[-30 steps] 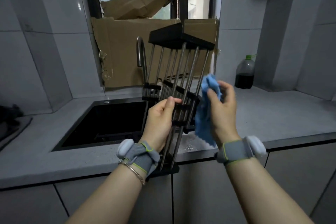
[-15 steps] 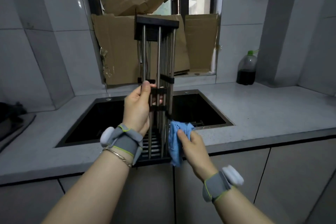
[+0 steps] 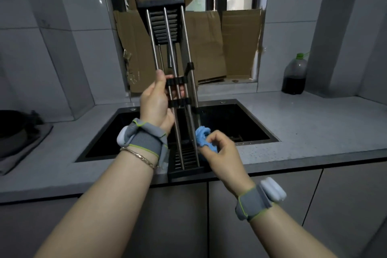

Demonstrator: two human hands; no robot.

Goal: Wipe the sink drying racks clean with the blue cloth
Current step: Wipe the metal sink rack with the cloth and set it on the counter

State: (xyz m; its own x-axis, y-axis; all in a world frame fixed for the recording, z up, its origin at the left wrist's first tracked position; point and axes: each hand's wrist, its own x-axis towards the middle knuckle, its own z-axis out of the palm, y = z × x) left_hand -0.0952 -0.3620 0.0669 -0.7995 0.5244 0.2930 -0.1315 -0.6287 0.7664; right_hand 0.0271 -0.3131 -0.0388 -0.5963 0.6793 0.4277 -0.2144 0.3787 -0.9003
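Note:
A drying rack (image 3: 167,48) of steel rods with black end bars stands nearly upright, edge-on to me, over the front rim of the black sink (image 3: 251,123). My left hand (image 3: 156,100) grips its rods at mid-height, thumb up. My right hand (image 3: 217,148) holds the bunched blue cloth (image 3: 202,134) against the lower right rod, close to the rack's bottom bar (image 3: 188,170), which sits at the counter's front edge.
Grey countertop (image 3: 303,132) runs left and right of the sink. A dark-liquid bottle with a green cap (image 3: 294,74) stands at the back right. Cardboard sheets (image 3: 209,48) cover the window behind. A dark pot on a cloth (image 3: 18,132) sits at the far left.
The rack has turned from tilted and spread to upright and edge-on. My right hand with the cloth has dropped from the upper right rods to the lower part of the rack.

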